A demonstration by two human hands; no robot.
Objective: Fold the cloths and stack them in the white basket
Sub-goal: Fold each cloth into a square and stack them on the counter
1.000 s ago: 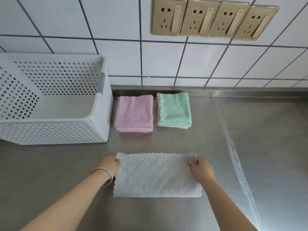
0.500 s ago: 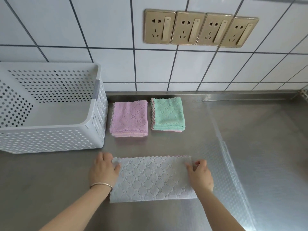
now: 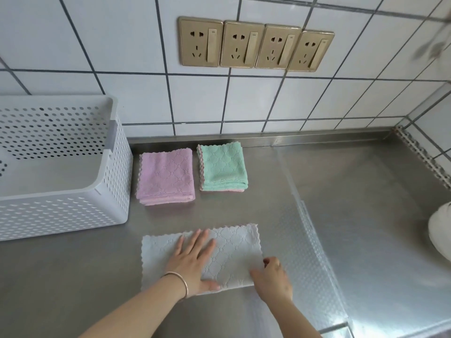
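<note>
A grey cloth (image 3: 234, 250), folded into a long rectangle, lies flat on the steel counter near the front. My left hand (image 3: 192, 262) presses on its middle with straight, spread fingers. My right hand (image 3: 272, 276) pinches the cloth's lower right corner. A folded purple cloth (image 3: 166, 176) and a folded green cloth (image 3: 223, 167) lie side by side behind it. The white perforated basket (image 3: 114, 191) stands at the left, with nothing visible inside it.
The steel counter (image 3: 353, 215) runs to a tiled wall with a row of gold sockets (image 3: 256, 45). A white rounded object (image 3: 440, 228) shows at the right edge. A raised textured strip (image 3: 314, 259) crosses the counter right of the cloth.
My left hand moved from the cloth's left edge onto its middle and flattened. My right hand slid down to the lower right corner. The view shifted to the right.
</note>
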